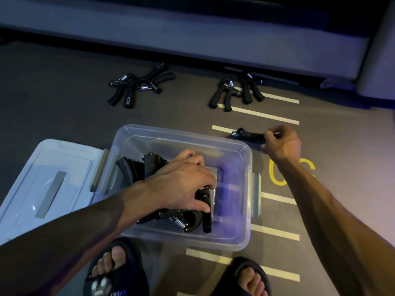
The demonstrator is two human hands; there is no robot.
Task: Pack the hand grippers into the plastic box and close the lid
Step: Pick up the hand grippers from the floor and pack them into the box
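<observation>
A clear plastic box (235,146) stands open on the floor in front of me, with several black hand grippers (188,221) piled inside. My left hand (181,180) reaches into the box, its fingers closed on one gripper there. To the right of the box, my right hand (282,142) pinches the handle end of another black hand gripper (248,134) that lies on the floor. The box's clear lid (49,182) lies flat to the left of the box.
Two hand grippers (136,86) lie on the floor far left, two more (235,92) far right of centre. A long grey base (192,33) runs along the back. White stripes and yellow marks (277,174) cover the floor at right. My sandalled feet (115,272) are below.
</observation>
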